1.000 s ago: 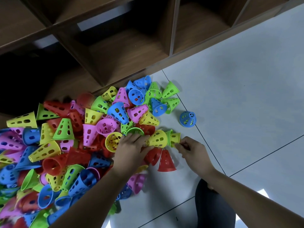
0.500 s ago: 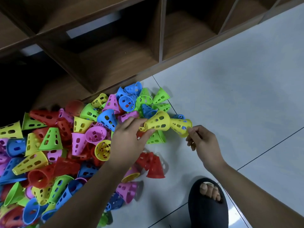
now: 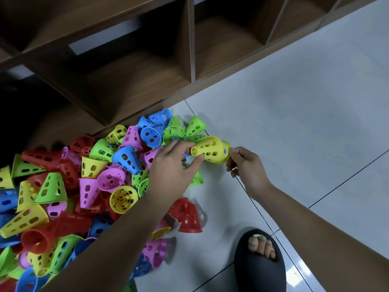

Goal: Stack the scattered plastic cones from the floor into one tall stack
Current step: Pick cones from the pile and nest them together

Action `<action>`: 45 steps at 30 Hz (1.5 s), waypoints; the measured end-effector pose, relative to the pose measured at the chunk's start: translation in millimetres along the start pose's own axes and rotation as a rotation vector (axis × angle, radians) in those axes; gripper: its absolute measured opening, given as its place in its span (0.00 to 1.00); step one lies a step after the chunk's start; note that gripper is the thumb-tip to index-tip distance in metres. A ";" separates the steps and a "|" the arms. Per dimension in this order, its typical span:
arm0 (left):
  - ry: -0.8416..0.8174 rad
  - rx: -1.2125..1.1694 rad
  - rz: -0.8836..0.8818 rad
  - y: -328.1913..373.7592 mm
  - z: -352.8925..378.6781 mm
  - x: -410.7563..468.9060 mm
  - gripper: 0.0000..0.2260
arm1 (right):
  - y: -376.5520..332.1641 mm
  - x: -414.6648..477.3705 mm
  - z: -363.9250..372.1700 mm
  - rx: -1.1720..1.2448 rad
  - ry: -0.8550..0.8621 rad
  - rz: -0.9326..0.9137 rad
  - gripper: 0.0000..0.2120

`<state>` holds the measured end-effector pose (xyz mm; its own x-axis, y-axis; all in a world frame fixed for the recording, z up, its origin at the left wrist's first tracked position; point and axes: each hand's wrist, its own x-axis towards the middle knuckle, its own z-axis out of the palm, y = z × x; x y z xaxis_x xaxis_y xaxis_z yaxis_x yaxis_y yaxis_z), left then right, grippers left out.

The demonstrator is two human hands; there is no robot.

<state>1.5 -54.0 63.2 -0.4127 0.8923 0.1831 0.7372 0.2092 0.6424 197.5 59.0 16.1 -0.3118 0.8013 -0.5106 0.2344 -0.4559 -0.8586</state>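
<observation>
Home room: tiled floor point(image 3: 294, 102), wooden cubby shelf point(image 3: 147, 76), slipper point(image 3: 261, 268).

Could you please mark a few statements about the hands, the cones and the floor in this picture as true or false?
1. The left hand and the right hand both grip the yellow cones. True.
2. The yellow cones are held upright, tip up. False: they lie sideways, with the narrow end at the left hand.
3. A red cone stands upright on the floor beside the pile of cones. True.
4. The foot is bare. False: it wears a dark slipper.
</observation>
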 end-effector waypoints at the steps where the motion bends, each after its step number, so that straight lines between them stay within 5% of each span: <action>1: -0.009 0.015 0.010 -0.1 5.2 2.6 0.12 | 1.6 4.6 1.0 -0.010 -0.006 0.014 0.13; 14: -0.168 0.177 0.031 -1.9 48.7 24.8 0.14 | 30.2 23.1 4.6 -0.248 0.079 0.233 0.07; 22: -0.283 0.245 -0.046 -39.4 34.6 -16.1 0.17 | 46.3 -15.5 11.9 -0.531 -0.057 0.025 0.05; 25: -0.312 0.288 -0.031 -51.5 30.4 -37.7 0.20 | 57.6 -47.6 31.7 -0.735 -0.181 -0.100 0.13; 30: -0.375 0.495 0.063 -66.2 36.6 -54.3 0.30 | 75.7 -85.2 56.0 -1.056 -0.339 0.001 0.34; 39: -0.400 0.678 0.121 -58.3 59.0 -50.6 0.30 | 94.4 -94.7 85.2 -1.038 -0.437 0.001 0.34; 45: -0.314 0.588 0.130 -58.9 60.2 -49.4 0.25 | 102.4 -98.9 86.9 -0.951 -0.452 0.032 0.30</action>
<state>10.7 -86.2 -28.5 -0.1920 0.9801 -0.0504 0.9752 0.1963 0.1020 172.3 -100.7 -25.3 -0.5613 0.4857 -0.6701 0.8134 0.1742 -0.5551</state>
